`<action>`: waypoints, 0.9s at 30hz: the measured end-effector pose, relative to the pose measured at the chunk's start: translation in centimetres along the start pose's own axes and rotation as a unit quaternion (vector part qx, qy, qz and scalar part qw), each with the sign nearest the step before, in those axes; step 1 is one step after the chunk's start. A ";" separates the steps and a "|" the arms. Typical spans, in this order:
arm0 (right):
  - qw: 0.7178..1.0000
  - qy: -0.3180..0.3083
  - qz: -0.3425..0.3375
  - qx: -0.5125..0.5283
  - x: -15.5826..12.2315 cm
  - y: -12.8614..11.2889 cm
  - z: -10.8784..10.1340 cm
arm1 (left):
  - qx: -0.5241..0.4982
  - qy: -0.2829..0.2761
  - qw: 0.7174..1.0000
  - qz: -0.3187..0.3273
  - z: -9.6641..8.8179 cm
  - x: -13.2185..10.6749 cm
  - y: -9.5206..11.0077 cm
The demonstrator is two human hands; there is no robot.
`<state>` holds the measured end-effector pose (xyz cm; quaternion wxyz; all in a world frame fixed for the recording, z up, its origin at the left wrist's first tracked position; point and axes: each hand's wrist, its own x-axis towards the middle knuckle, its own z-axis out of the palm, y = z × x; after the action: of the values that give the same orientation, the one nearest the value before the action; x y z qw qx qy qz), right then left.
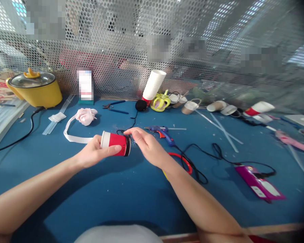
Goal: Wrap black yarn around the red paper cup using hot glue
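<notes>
My left hand (93, 150) is wrapped around a red paper cup (114, 143), tilted on its side with its white rim to the left. A black band (127, 145), which looks like wound yarn, circles the cup's right end. My right hand (147, 145) is at that end, its fingers stretched out and touching or nearly touching the black band. A thin black strand (135, 119) runs from near these fingers to a black ball (141, 105). Behind my left hand lies a pale pink fabric rose (86, 116) with a white ribbon (77, 138).
A blue glue gun (163, 131) with a black cable lies right of my hands, near a purple power strip (259, 184). Pliers (115, 106), stacked white cups (155, 84), a yellow woven ornament (160, 102) and a yellow electric pot (36, 91) stand toward the perforated screen (111, 50).
</notes>
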<state>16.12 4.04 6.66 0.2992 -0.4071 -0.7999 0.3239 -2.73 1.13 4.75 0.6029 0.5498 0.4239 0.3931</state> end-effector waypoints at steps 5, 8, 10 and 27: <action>0.999 -0.044 0.005 0.031 0.1 0.2 0.6 | 0.017 -0.040 0.999 0.007 0.2 0.0 -0.3; 0.997 -0.055 -0.013 0.048 0.1 0.1 0.7 | 0.021 -0.054 0.998 0.000 0.3 0.2 -0.7; 0.997 -0.062 -0.023 0.047 0.1 0.0 0.8 | 0.022 -0.054 0.998 -0.006 0.4 0.4 -1.0; 0.967 -0.110 -0.062 0.220 -0.2 -0.5 1.9 | -0.016 0.043 0.998 -0.046 0.8 1.1 -2.4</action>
<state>14.56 3.08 5.83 0.3114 -0.2432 -0.7603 0.5156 -1.60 1.66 2.27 0.6105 0.5028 0.4676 0.3948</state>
